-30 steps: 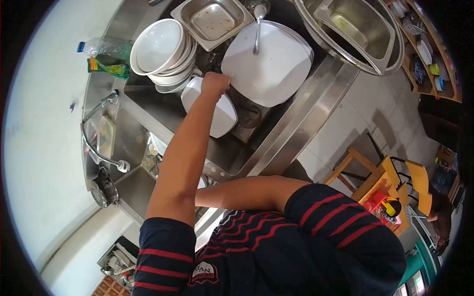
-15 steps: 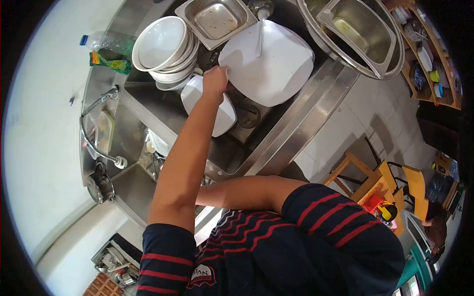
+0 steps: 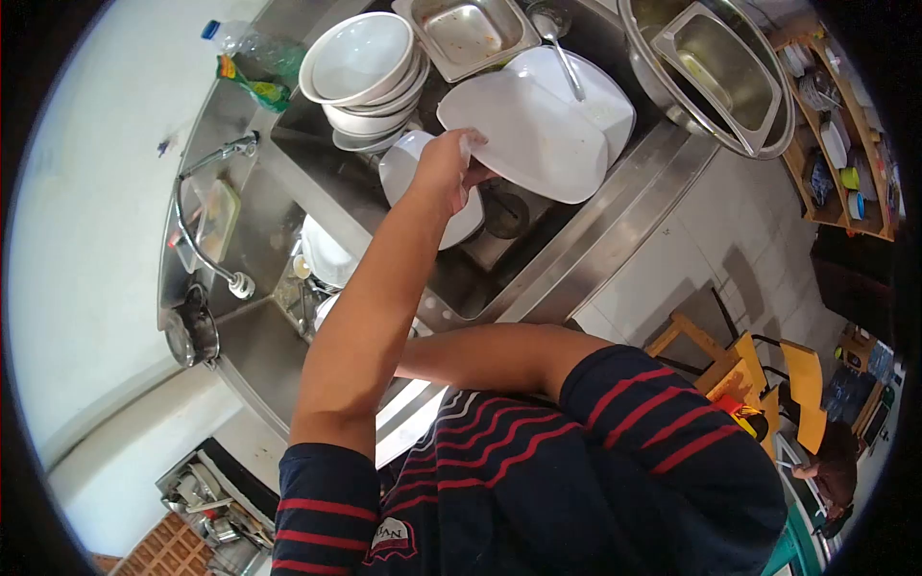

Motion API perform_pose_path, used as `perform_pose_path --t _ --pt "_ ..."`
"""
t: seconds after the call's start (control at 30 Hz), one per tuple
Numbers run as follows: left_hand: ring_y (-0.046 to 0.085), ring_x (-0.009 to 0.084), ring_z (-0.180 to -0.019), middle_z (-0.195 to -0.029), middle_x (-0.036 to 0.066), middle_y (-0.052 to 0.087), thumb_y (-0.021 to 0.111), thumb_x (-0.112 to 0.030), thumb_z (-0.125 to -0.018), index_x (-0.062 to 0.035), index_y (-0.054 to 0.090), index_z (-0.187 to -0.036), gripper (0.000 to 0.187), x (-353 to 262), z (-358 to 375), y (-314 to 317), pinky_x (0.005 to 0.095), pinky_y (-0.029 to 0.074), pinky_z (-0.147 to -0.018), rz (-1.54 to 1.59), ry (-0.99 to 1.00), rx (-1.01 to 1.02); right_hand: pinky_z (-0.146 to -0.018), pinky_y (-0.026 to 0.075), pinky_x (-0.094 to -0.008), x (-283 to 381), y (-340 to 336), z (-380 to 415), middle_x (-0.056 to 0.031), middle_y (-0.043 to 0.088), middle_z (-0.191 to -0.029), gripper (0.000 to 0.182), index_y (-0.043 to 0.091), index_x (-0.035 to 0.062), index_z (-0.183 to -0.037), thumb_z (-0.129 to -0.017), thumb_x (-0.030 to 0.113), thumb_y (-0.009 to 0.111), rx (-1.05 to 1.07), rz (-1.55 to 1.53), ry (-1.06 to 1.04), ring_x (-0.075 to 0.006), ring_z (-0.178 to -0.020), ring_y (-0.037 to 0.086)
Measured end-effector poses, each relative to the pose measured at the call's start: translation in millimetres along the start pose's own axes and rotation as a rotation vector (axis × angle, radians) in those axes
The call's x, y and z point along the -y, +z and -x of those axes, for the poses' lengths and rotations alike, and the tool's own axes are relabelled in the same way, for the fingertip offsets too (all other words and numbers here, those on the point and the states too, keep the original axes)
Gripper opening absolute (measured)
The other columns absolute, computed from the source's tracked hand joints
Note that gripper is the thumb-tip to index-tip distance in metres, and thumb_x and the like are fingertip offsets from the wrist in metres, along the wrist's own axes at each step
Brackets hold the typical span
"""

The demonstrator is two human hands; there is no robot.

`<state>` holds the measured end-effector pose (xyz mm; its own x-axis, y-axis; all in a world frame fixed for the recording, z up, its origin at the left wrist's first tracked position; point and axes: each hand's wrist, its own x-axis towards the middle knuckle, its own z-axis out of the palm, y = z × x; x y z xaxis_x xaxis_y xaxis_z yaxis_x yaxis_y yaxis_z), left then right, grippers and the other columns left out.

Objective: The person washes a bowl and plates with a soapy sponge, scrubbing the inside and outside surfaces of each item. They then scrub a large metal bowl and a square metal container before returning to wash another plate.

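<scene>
My left hand point(image 3: 451, 168) grips the near left edge of a large white plate point(image 3: 538, 139), which is tilted above the sink basin. Partly behind it lies another white plate point(image 3: 610, 101) with a spoon point(image 3: 567, 62) on it. Under my left hand is a smaller white dish point(image 3: 399, 168). White bowls point(image 3: 360, 62) stand stacked to the left of the plates. My right forearm crosses beneath my left forearm, and my right hand is hidden.
A metal pan point(image 3: 471, 34) sits behind the plates, and a large metal basin point(image 3: 653, 62) is at the right. On the left are a faucet point(image 3: 235, 283), a plastic bottle point(image 3: 254, 48) and a pot point(image 3: 192, 336). A person point(image 3: 831, 470) is at the far right.
My left hand has lifted and tilted the upper plate, separating it from the plate with the spoon, which now shows more. The whole view has shifted slightly.
</scene>
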<state>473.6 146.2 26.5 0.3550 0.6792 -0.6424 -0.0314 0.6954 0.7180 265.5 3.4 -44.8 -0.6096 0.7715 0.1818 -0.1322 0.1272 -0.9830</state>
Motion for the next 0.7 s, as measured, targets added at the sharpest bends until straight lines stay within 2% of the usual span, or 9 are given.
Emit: perform_pose_path --t 0.23,0.27,0.37,0.4,0.47,0.57,0.63,0.67,0.7 --pt "0.063 0.0271 -0.08 -0.098 0.015 0.062 0.054 -0.011 -0.085 0.0049 0.058 -0.102 0.024 -19 72 -40 0.0386 0.055 -0.068 -0.001 0.03 -0.061 -0.103 0.036 -0.0403 -15 16 -12 -0.0151 0.053 -0.131 0.042 0.056 0.0139 -0.127 -0.09 0.034 0.056 0.035 0.135 -0.03 -0.0275 -0.122 0.048" --pt "0.062 0.0248 -0.08 -0.093 0.012 0.061 0.053 -0.012 -0.086 0.0018 0.058 -0.099 0.019 -23 89 -50 0.0356 0.054 -0.068 -0.021 0.069 -0.076 -0.103 0.037 -0.0403 -18 21 -16 -0.0152 0.053 -0.131 0.041 0.056 0.0139 -0.126 -0.09 0.034 0.056 0.033 0.154 -0.055 -0.0276 -0.122 0.048" --pt "0.061 0.0227 -0.078 -0.086 0.008 0.06 0.054 -0.012 -0.086 -0.0011 0.059 -0.094 0.014 -29 142 -87 0.0324 0.053 -0.068 0.145 0.162 -0.2 -0.103 0.037 -0.0403 -33 35 -28 -0.0157 0.053 -0.13 0.041 0.056 0.0138 -0.126 -0.09 0.034 0.056 -0.123 0.255 -0.289 -0.0277 -0.121 0.049" --pt "0.061 0.0227 -0.078 -0.086 0.008 0.06 0.054 -0.012 -0.086 -0.0011 0.059 -0.094 0.014 -27 157 -105 0.0324 0.053 -0.068 0.16 0.173 -0.217 -0.102 0.037 -0.0403 -41 36 -32 -0.0159 0.054 -0.13 0.041 0.057 0.0138 -0.126 -0.09 0.034 0.057 -0.109 0.407 -0.357 -0.0278 -0.121 0.049" --pt "0.061 0.022 -0.077 -0.083 0.007 0.058 0.055 -0.012 -0.083 -0.0024 0.058 -0.091 0.013 -21 193 -150 0.0307 0.053 -0.068 0.265 0.331 -0.273 -0.093 0.045 -0.0407 22 0 -31 -0.0192 0.06 -0.119 0.036 0.062 0.0111 -0.119 -0.087 0.029 0.059 0.814 1.073 -0.12 -0.031 -0.109 0.058" --pt "0.063 0.0228 -0.082 -0.089 0.009 0.061 0.056 -0.013 -0.082 -0.0007 0.058 -0.099 0.022 -10 266 -204 0.0321 0.054 -0.07 0.434 0.356 -0.462 -0.091 0.047 -0.0412 -3 -16 -15 -0.0194 0.062 -0.114 0.035 0.064 0.0099 -0.116 -0.086 0.027 0.059 0.296 0.681 0.101 -0.032 -0.105 0.06" --pt "0.065 0.0252 -0.088 -0.096 0.013 0.064 0.055 -0.014 -0.08 0.0025 0.058 -0.108 0.032 -1 312 -230 0.0346 0.055 -0.074 0.459 0.463 -0.566 -0.089 0.048 -0.0416 -10 -22 -12 -0.0195 0.064 -0.111 0.034 0.064 0.0091 -0.114 -0.085 0.026 0.06 0.093 0.32 0.051 -0.0326 -0.102 0.061" --pt "0.066 0.0272 -0.092 -0.101 0.016 0.064 0.055 -0.016 -0.08 0.0049 0.056 -0.114 0.039 10 328 -251 0.038 0.056 -0.077 0.305 0.495 -0.657 -0.088 0.048 -0.0417 -13 -20 -12 -0.0196 0.064 -0.11 0.034 0.065 0.0087 -0.113 -0.084 0.026 0.06 0.019 0.12 -0.014 -0.0329 -0.101 0.062" --pt "0.066 0.0277 -0.091 -0.101 0.016 0.064 0.054 -0.015 -0.081 0.0051 0.056 -0.113 0.038 23 341 -273 0.0397 0.056 -0.077 0.354 0.54 -0.651 -0.087 0.048 -0.0419 -16 -17 -13 -0.0197 0.065 -0.108 0.033 0.065 0.0083 -0.112 -0.084 0.025 0.06 -0.016 -0.02 -0.065 -0.0333 -0.1 0.062"
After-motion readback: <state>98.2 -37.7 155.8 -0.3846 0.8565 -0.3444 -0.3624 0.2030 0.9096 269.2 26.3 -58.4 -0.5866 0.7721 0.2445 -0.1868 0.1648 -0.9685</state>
